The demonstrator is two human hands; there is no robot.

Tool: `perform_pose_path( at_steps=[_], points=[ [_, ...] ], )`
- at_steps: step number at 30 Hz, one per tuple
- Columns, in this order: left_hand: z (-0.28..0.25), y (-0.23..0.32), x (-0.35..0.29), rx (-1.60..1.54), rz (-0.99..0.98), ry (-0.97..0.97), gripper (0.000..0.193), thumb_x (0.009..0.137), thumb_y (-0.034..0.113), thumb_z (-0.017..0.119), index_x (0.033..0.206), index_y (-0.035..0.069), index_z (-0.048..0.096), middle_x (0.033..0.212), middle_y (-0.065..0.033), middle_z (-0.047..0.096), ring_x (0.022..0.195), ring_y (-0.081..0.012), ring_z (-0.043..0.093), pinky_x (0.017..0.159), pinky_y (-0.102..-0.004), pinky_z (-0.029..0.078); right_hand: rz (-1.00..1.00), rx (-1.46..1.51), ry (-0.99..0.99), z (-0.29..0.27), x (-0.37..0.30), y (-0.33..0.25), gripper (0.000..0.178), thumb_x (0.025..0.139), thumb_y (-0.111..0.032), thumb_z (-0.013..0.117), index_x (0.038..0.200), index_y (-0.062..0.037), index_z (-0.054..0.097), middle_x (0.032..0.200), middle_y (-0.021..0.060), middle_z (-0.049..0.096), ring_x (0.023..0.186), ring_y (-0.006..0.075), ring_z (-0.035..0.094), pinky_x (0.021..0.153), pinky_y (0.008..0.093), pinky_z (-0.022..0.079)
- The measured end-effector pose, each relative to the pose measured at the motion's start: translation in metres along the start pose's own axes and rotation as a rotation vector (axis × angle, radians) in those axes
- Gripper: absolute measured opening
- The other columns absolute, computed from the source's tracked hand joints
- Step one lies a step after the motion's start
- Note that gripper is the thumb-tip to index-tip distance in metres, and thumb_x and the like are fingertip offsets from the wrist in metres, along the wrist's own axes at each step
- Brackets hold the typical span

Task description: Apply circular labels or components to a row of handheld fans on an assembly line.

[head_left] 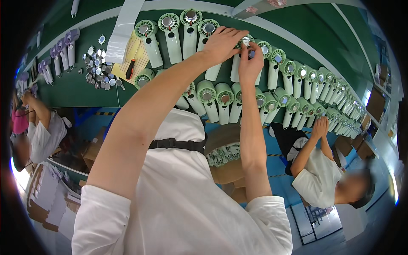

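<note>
My left hand point(221, 43) reaches across the far row and curls over the head of a pale green handheld fan point(235, 70), fingers along its rim. At the same fan head, my right hand point(250, 68) is closed, fingertips at the hub. A small shiny bluish piece point(251, 54) shows between its fingers; its exact kind is too small to tell. More green fans with white handles lie around both hands, such as one point(169, 36) left of my left hand and another point(276, 68) right of my right hand.
Left on the green table point(100, 97) lie a pile of round silver caps point(102, 70), a yellow sheet point(138, 53) and a screwdriver point(130, 69). Purple fans point(63, 53) stand farther left. Fan rows run right toward a co-worker point(316, 178); another person point(46, 131) works at left.
</note>
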State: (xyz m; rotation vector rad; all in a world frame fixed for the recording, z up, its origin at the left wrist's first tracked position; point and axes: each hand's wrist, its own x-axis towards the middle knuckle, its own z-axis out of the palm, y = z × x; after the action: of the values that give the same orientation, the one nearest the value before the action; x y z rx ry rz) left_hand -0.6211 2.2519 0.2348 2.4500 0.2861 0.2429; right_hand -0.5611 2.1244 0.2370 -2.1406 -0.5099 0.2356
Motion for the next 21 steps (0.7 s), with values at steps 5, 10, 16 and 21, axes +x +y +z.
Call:
perform_pose_path(
  at_steps=[5, 10, 16, 21],
  points=[
    [-0.002, -0.003, 0.002, -0.02, 0.012, -0.004, 0.061, 0.079, 0.017, 0.074, 0.133, 0.012, 0.046, 0.126, -0.01, 0.059, 0.12, -0.0272, 0.053, 0.105, -0.0396, 0.037, -0.151, -0.172, 0.015, -0.002, -0.002, -0.005, 0.023, 0.091, -0.012, 0.066, 0.108, 0.0005, 0.059, 0.089, 0.0156, 0.061, 0.076, 0.0297, 0.06, 0.066, 0.0388, 0.049],
    [-0.001, -0.007, 0.003, -0.027, 0.037, -0.03, 0.055, 0.079, 0.016, 0.073, 0.128, 0.012, 0.049, 0.127, -0.0098, 0.059, 0.12, -0.0288, 0.053, 0.104, -0.0403, 0.04, -0.131, -0.179, -0.022, -0.003, 0.003, -0.01, 0.022, 0.089, -0.012, 0.067, 0.105, 0.0011, 0.06, 0.088, 0.0159, 0.062, 0.074, 0.0288, 0.06, 0.066, 0.0398, 0.049],
    [-0.001, -0.008, 0.004, -0.058, 0.033, -0.022, 0.053, 0.079, 0.014, 0.072, 0.127, 0.011, 0.05, 0.129, -0.0089, 0.057, 0.121, -0.0287, 0.053, 0.103, -0.0406, 0.041, -0.026, -0.221, -0.053, -0.005, 0.013, -0.021, 0.023, 0.086, -0.014, 0.069, 0.099, 0.0032, 0.062, 0.081, 0.0148, 0.063, 0.072, 0.0277, 0.06, 0.068, 0.0401, 0.049],
    [0.002, -0.011, 0.004, -0.054, 0.053, -0.035, 0.056, 0.08, 0.014, 0.071, 0.132, 0.011, 0.05, 0.131, -0.0076, 0.056, 0.124, -0.0264, 0.051, 0.106, -0.0401, 0.039, -0.005, -0.254, -0.087, -0.006, 0.014, -0.021, 0.023, 0.086, -0.013, 0.069, 0.098, 0.0036, 0.061, 0.083, 0.0151, 0.064, 0.073, 0.0291, 0.061, 0.069, 0.0413, 0.049]
  ],
)
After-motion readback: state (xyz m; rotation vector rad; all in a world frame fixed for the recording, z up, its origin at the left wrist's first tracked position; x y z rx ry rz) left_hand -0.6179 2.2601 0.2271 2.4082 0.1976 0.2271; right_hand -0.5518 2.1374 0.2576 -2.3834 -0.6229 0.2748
